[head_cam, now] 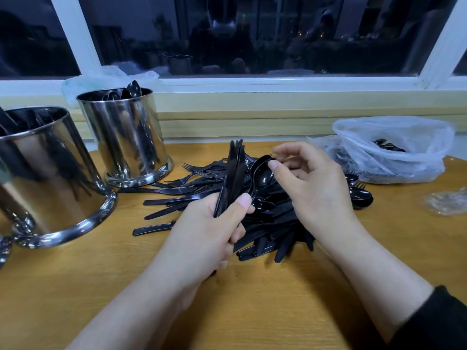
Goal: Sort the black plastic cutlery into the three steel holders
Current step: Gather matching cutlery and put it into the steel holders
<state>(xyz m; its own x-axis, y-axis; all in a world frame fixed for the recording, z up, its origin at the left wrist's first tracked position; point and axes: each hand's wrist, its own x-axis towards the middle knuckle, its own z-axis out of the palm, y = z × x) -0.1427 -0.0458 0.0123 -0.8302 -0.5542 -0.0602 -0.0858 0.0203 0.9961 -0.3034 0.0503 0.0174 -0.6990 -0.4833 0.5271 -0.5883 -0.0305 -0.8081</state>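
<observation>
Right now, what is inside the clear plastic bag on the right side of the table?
Through the opening of the plastic bag a few pieces of black cutlery show, fork tines among them. The cloudy plastic hides anything lower in the bag.

Both forearms reach forward from the lower edge. The left hand [212, 223] is curled in a fist-like grip around a bundle of knives [231, 178], thumb pressed across them. The right hand [310, 183] is raised, its thumb and fingers [283, 150] pinching a spoon [261, 173].
</observation>
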